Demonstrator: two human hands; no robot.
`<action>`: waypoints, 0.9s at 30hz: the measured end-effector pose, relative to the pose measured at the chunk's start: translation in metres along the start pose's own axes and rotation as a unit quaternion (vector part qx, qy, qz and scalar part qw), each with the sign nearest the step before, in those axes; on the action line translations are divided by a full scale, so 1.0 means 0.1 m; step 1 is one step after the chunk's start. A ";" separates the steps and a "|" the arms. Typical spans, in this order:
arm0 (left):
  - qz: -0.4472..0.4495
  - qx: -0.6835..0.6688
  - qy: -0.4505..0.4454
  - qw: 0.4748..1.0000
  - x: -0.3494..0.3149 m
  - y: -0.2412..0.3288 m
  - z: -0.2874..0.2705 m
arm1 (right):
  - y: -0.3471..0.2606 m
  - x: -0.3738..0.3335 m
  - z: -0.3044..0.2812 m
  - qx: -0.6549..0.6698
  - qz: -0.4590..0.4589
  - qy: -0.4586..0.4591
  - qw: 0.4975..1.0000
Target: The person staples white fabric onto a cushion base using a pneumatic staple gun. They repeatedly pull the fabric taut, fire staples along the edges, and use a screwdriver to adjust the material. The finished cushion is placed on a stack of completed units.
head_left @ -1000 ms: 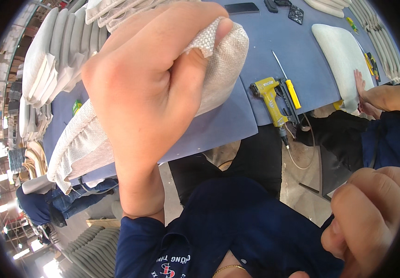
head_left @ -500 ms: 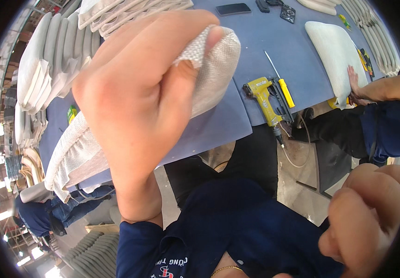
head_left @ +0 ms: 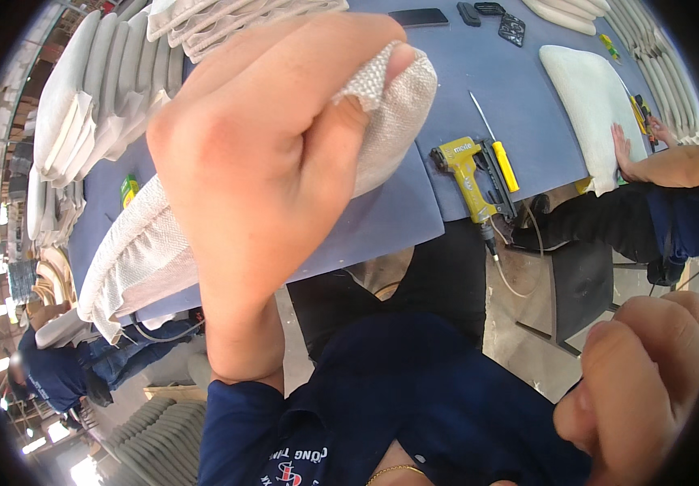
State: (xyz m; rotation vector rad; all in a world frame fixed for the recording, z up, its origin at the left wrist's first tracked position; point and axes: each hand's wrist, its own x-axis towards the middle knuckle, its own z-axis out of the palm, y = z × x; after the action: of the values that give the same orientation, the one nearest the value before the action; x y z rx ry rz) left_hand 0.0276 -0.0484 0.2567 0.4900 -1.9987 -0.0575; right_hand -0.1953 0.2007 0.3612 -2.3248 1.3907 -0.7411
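My left hand (head_left: 260, 154) is raised close in front of me, pinching the edge of a light grey woven fabric cover on a padded seat cushion (head_left: 402, 101). The hand hides the cushion's middle. Gathered, wrinkled fabric runs along its lower left side. My right hand (head_left: 645, 373) is at the lower right, away from the cushion, with its fingers curled closed. What lies inside those fingers, if anything, is hidden. On the blue-grey tabletop (head_left: 386, 227), to the right of the cushion, lie a yellow air staple gun (head_left: 467, 174) and a thin pointed tool with a yellow handle (head_left: 505, 166).
Stacked covered cushions (head_left: 110, 81) stand at the left, with more pads (head_left: 661, 81) at the far right. A phone (head_left: 419, 16) lies at the back. At right, a co-worker's hand (head_left: 623, 150) rests by another cushion (head_left: 580, 105). An air hose (head_left: 519, 287) hangs below the staple gun.
My left hand and the cushion edge have shifted slightly right in view. At the right, the co-worker's other hand has come into view by the tools. My right hand stays curled.
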 end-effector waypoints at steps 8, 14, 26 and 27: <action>-0.033 0.001 -0.010 0.999 -0.03 0.13 0.01 | 0.00 -0.01 0.04 -0.011 0.009 -0.013 1.000; -0.015 -0.007 -0.015 1.000 -0.04 0.09 -0.03 | 0.00 0.00 0.07 -0.012 -0.001 -0.006 1.000; -0.040 -0.003 -0.003 0.999 -0.04 0.14 0.00 | -0.05 0.00 0.11 -0.054 0.026 0.012 0.998; -0.035 0.000 -0.010 0.999 -0.01 0.15 -0.01 | -0.04 -0.01 0.07 -0.056 0.027 0.014 0.998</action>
State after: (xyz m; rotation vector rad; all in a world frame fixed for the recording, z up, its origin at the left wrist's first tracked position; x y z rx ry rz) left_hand 0.0243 -0.0339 0.2599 0.5625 -2.0016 -0.1064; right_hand -0.1884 0.2039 0.3574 -2.3585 1.5386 -0.6978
